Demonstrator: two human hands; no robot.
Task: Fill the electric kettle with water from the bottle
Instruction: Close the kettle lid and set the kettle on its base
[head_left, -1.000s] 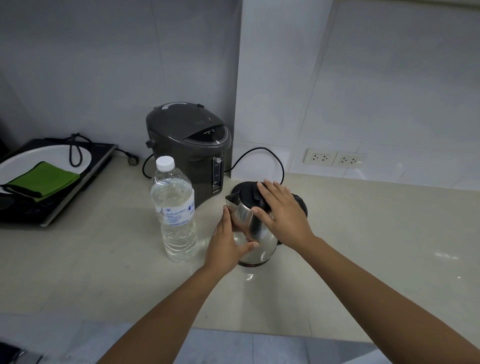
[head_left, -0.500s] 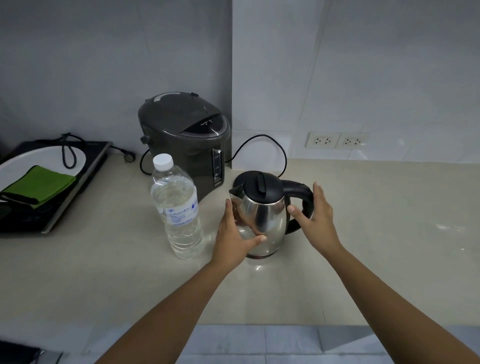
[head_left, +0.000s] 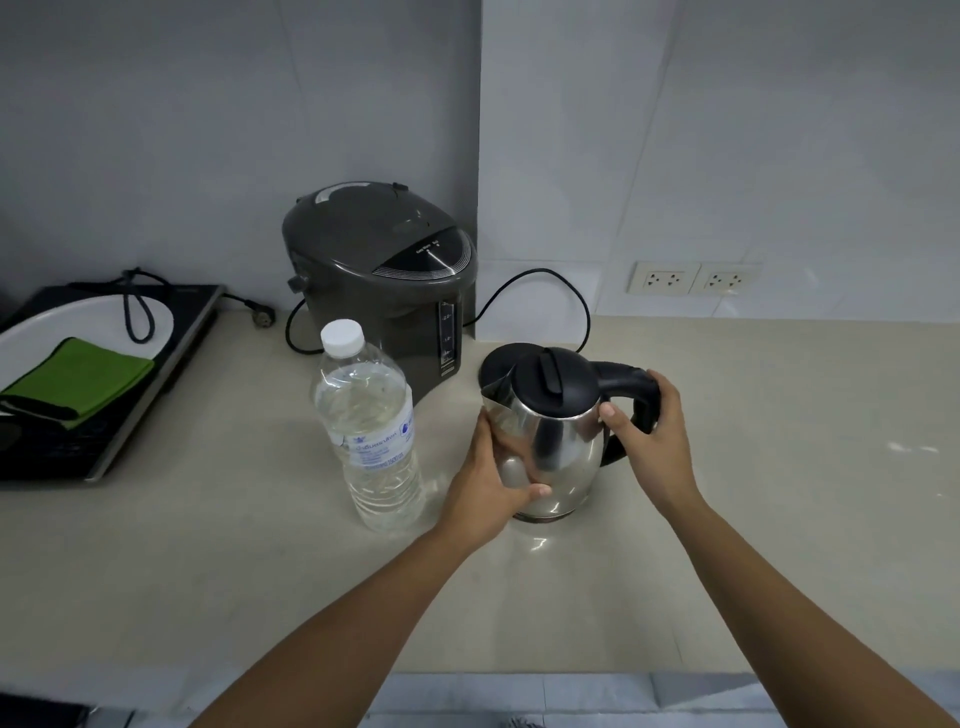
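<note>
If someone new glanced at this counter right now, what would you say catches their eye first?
Probably the shiny steel kettle at the centre of the counter, its black lid shut, with the left hand cupping its body and the right hand on its black handle. Just left of it stands a capped water bottle, and behind that a dark hot-water dispenser against the wall.
</note>
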